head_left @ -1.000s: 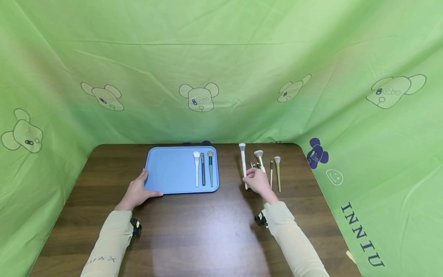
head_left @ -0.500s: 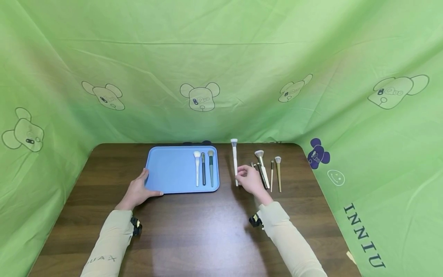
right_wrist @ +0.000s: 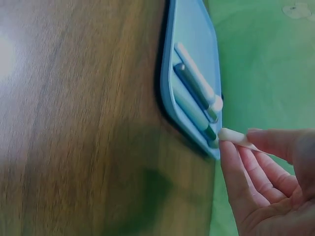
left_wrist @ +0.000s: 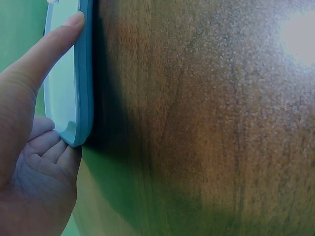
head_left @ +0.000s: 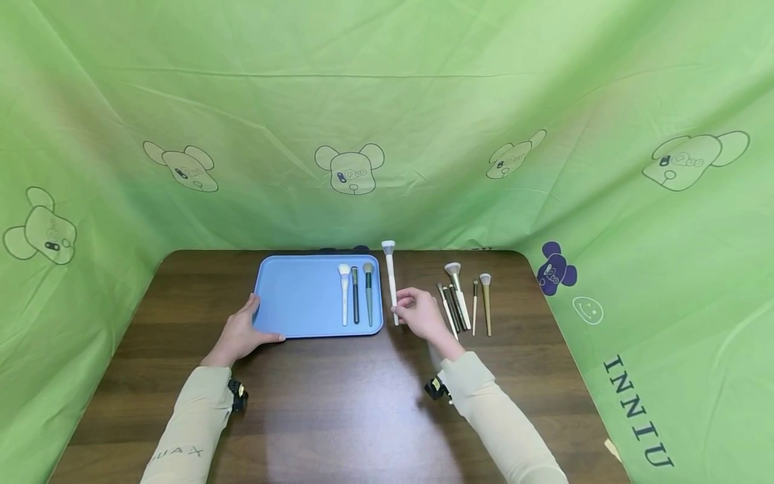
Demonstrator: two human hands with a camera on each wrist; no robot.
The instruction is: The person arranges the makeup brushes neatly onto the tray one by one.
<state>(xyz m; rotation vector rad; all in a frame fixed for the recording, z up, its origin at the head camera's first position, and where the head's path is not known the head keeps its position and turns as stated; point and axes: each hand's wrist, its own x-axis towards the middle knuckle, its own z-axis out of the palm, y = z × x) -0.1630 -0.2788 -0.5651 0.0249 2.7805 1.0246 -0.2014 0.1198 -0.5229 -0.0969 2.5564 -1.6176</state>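
My left hand [head_left: 238, 336] rests at the front left corner of a blue tray [head_left: 302, 296], thumb straight along the front rim and fingers at the left side. My right hand [head_left: 423, 316] pinches a white-handled makeup brush [head_left: 391, 277] low on its handle, bristles pointing away, just right of the tray. In the right wrist view, the brush's handle end [right_wrist: 231, 135] shows between thumb and index finger; its bristles are hidden there. Inside the tray, at its right, lie a white brush [head_left: 345, 299], a dark brush [head_left: 355, 299] and a green brush [head_left: 369, 302].
Several makeup brushes lie on the wooden table [head_left: 338, 403] right of my right hand, among them a white-handled brush [head_left: 461, 302], a thin brush [head_left: 474, 309] and a tan brush [head_left: 486, 309]. A green cloth [head_left: 387, 101] hangs behind and at both sides.
My right hand has carried the white-handled brush left, from beside the loose brushes to the tray's right edge, uncovering more of those brushes. My left hand and the tray have stayed put.
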